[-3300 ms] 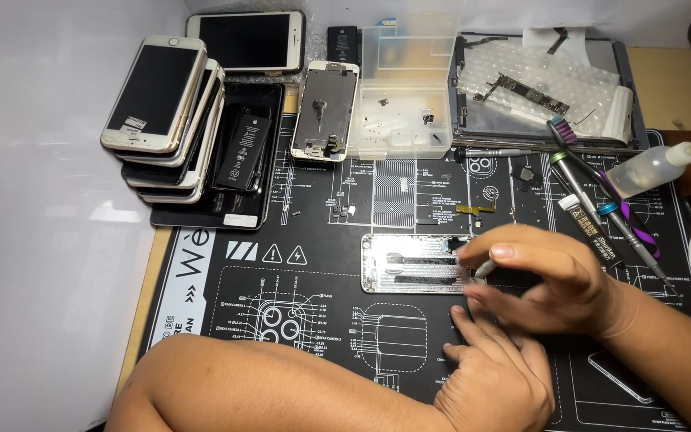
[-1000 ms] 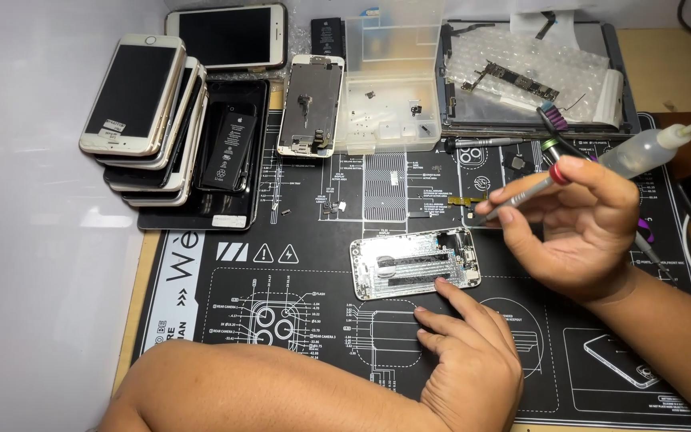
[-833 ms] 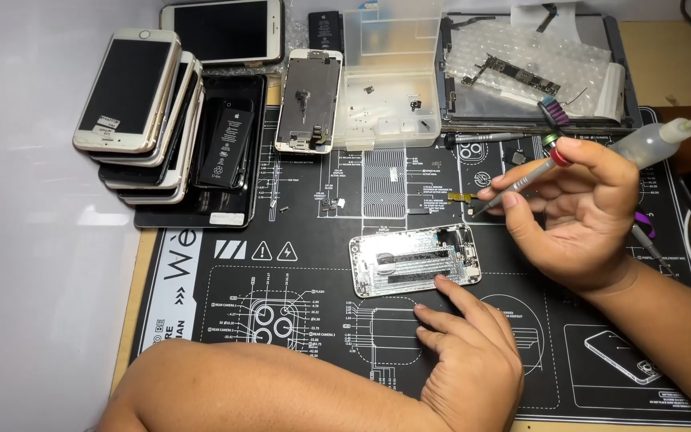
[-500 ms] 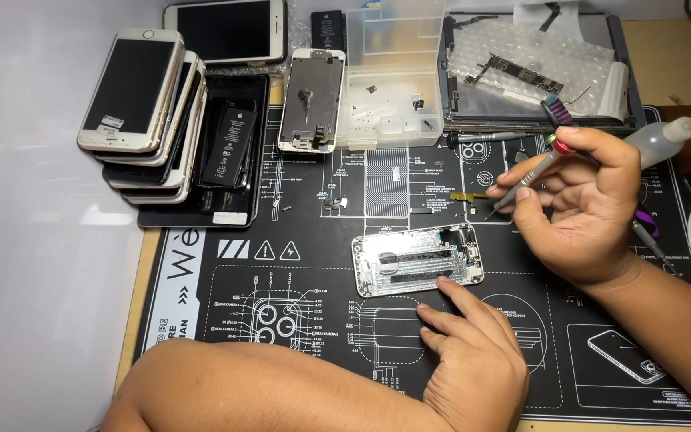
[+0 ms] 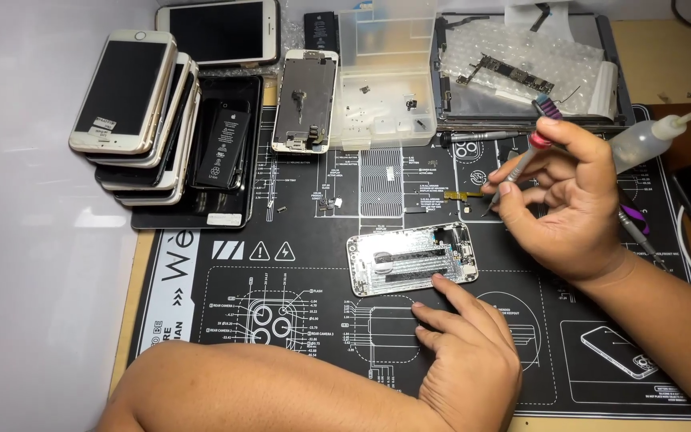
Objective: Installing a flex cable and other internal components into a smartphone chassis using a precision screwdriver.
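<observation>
At the far left corner of the black printed work mat (image 5: 201, 264) lies a stack of pale smartphones (image 5: 133, 112). Near the mat's middle, the silver opened phone housing (image 5: 412, 258) is touched by the flat, open left hand (image 5: 465, 352). Toward the right edge, the right hand (image 5: 561, 200) pinches a thin red-capped screwdriver (image 5: 513, 172).

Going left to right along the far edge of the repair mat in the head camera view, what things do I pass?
Stack of phones → loose black battery → opened phone screen assembly → clear plastic parts box → dark tray with bubble wrap and a circuit board → squeeze bottle.
</observation>
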